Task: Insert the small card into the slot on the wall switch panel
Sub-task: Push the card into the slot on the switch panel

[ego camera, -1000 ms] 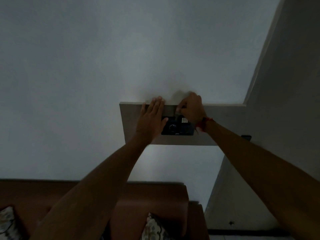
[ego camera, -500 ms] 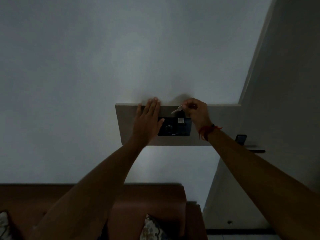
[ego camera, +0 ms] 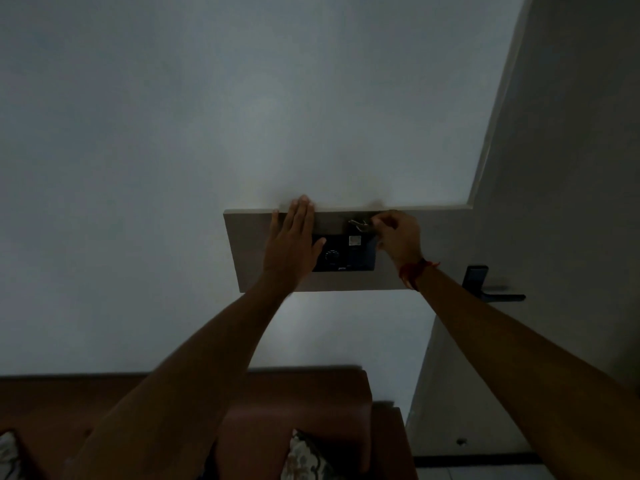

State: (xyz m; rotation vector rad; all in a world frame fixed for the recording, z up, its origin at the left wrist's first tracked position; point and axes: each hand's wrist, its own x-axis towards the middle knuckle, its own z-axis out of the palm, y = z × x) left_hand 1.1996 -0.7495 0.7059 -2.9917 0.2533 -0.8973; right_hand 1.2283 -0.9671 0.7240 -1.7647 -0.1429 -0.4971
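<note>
A black wall switch panel point(ego camera: 346, 256) with a round dial and a small white label sits on a pale board point(ego camera: 249, 244) fixed to the wall. My left hand point(ego camera: 292, 244) lies flat and open against the board, covering the panel's left edge. My right hand point(ego camera: 398, 239) pinches a small pale card point(ego camera: 358, 225) just above the panel's top right. The card's lower edge is at the panel's top; the room is dim and the slot itself cannot be made out.
A dark door handle with lock plate point(ego camera: 485, 285) is on the door at right. A brown sofa point(ego camera: 294, 420) with patterned cushions point(ego camera: 304, 459) stands below against the wall.
My right hand has drawn back to the right, uncovering the panel, and holds the card tilted above the panel's top. The view has shifted slightly; the left hand stays flat on the board.
</note>
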